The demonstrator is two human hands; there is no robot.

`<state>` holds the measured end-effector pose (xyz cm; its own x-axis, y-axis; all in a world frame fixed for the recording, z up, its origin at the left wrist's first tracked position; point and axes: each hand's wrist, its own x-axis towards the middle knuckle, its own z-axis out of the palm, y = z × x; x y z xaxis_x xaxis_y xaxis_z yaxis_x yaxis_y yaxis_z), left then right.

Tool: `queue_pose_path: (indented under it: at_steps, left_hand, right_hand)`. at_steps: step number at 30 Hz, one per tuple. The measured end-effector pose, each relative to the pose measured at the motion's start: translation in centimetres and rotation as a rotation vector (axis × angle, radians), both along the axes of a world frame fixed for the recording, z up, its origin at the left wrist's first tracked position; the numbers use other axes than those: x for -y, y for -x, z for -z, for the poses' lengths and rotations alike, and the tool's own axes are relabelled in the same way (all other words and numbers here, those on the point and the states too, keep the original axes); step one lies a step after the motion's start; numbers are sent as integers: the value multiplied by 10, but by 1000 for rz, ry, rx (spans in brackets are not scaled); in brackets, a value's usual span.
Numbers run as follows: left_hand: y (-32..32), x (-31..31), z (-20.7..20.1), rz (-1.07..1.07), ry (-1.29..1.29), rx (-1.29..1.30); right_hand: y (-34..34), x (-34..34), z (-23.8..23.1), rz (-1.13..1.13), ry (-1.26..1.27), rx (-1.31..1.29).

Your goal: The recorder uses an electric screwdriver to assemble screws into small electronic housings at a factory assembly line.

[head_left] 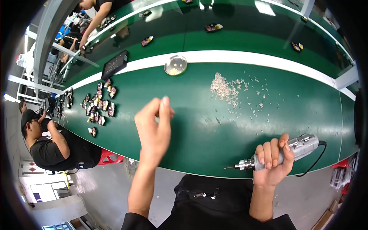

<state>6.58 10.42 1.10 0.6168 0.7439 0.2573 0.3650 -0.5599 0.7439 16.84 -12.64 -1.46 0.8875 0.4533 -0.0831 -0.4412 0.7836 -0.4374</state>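
Observation:
My right hand [274, 157] grips a grey electric screwdriver [303, 147] near the table's front edge. Its thin bit points left, and a black cord [320, 159] runs from its back end. Over the middle of the green table, my left hand [153, 126] is raised with its fingers curled in and the thumb against them. Whatever those fingers may hold is hidden. To the left lie several small black parts with coloured labels [100, 104]. A pile of tiny pale screw-like pieces [222, 89] is heaped beyond my hands, scattering rightward.
A round metal dish [175, 65] with small yellowish bits stands by the white rail [230, 57]. A black tray [115, 65] leans at the far left. Past the rail, a green belt [253, 40] carries several more parts. Co-workers sit at left [57, 147] and work across the belt.

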Motion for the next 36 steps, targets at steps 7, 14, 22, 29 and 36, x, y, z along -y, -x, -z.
queue_pose_path:
  at_steps: [7, 14, 22, 29, 36]
  left_hand:
    - [-76, -218, 14, -160, -501, -427]
    - [-122, -268, 32, -298, -555, -639]
    - [-98, -262, 25, -197, -583, -436]
    - [-19, -108, 3, 246, -384, -142]
    - [47, 29, 9, 571, -413, -280]
  right_hand:
    - [10, -2, 5, -101, 30, -15]
    - [8, -7, 7, -129, 39, 21]
    - [18, -5, 2, -112, 54, 4]
    - [14, 1, 1, -145, 14, 44]
    - [23, 8, 1, -226, 50, 6]
